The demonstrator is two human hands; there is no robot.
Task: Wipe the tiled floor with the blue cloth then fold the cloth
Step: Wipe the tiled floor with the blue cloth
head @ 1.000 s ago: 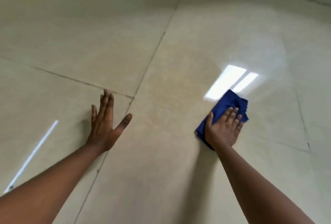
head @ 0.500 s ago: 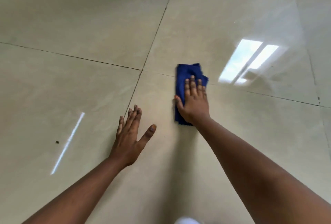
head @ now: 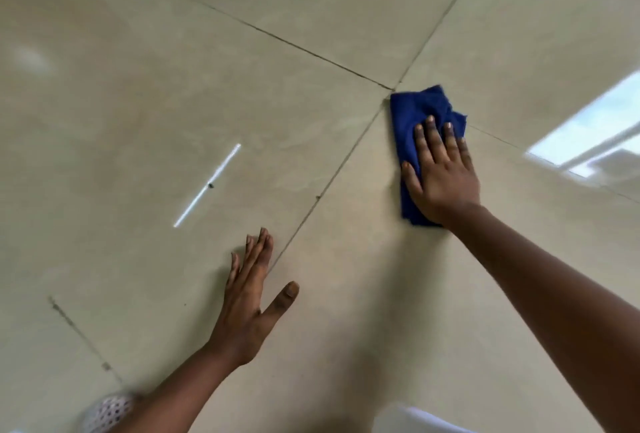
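Tiled floor [head: 145, 93]: one blue cloth [head: 412, 113] under flat right hand [head: 445, 176]; left hand [head: 246, 304] spread.

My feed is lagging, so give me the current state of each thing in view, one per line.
Blue cloth: bunched in a rough fold, flat on the floor, pinned under the right hand.
Right hand: palm down, fingers spread, pressing on the cloth.
Left hand: empty, open, flat on the floor, bracing.
Beige tiled floor: glossy, showing light reflections.
Small dark speck: lying on the tile left of the cloth, untouched.
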